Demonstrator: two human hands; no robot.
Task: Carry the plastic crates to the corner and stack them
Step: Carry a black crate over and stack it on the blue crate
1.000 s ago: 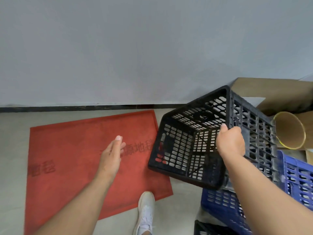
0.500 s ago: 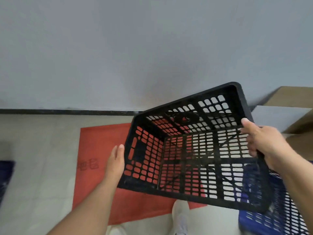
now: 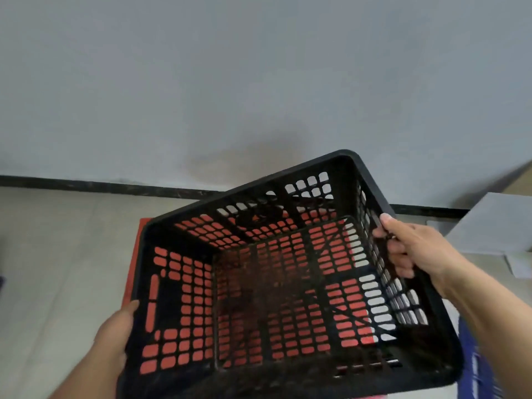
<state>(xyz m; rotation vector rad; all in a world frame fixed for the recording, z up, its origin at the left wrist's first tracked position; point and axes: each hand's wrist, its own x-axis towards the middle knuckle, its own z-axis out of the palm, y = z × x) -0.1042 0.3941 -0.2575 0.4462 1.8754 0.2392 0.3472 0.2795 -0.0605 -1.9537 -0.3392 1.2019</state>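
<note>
A black perforated plastic crate fills the lower middle of the view, held in the air with its open top facing me and tilted up to the right. My left hand grips its left wall from outside, thumb on the rim. My right hand holds the right wall, fingers curled through the handle slot. The crate is empty. A blue crate shows as a blurred sliver at the lower right, mostly hidden behind the black one.
A red floor mat lies under the crate, seen through its holes. The grey wall meets the beige floor at a black skirting strip. A cardboard box stands at the right edge.
The crate has swung left and closer to me, now above the mat. My left hand has closed on its left wall. The view has turned left, so the blue crate and box slid right.
</note>
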